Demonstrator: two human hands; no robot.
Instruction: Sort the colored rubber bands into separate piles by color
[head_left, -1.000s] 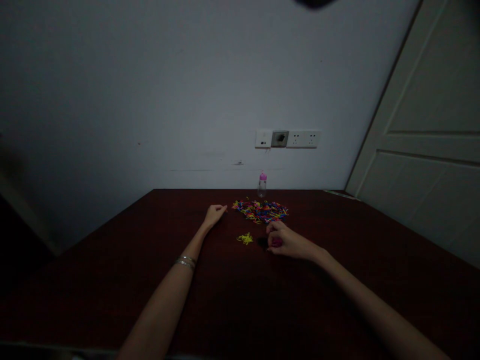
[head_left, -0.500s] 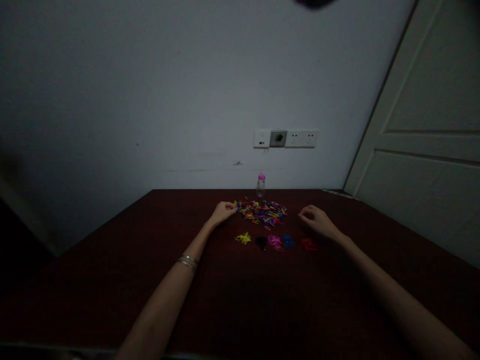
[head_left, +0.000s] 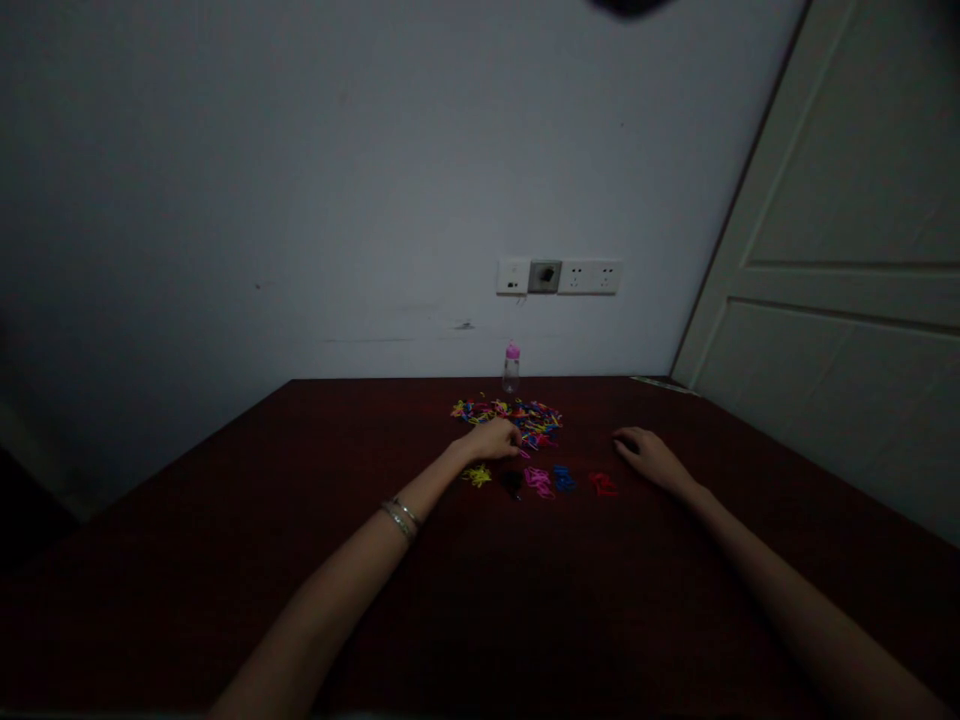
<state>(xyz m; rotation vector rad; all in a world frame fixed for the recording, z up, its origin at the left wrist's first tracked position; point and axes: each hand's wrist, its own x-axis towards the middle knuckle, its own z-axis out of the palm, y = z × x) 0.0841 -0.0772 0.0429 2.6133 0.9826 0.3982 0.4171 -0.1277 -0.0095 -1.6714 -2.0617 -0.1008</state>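
Observation:
A mixed heap of small coloured loops [head_left: 536,415], apparently rubber bands, lies toward the back of the dark red table. My left hand [head_left: 495,438] is in front of the heap, its fingers curled and closed. Its fingertips touch or nearly touch a pink band [head_left: 524,454]; what they pinch is hidden. Nearer me is a row of one-colour piles: yellow [head_left: 477,476], black [head_left: 512,485], pink [head_left: 538,481], blue [head_left: 563,478] and red [head_left: 602,484]. My right hand [head_left: 652,457] rests on the table right of the heap, thumb and fingers slightly apart, with nothing visible in it.
Behind the heap, by the wall, a clear bottle with a pink cap [head_left: 511,370] stands upright. Sockets [head_left: 559,277] are set in the wall above it. A pale panelled door [head_left: 840,300] rises to the right of the table [head_left: 480,610].
My left hand has moved right, from the heap's left edge to its front near the pink band. My right hand has shifted slightly right and down. The view has turned a little right.

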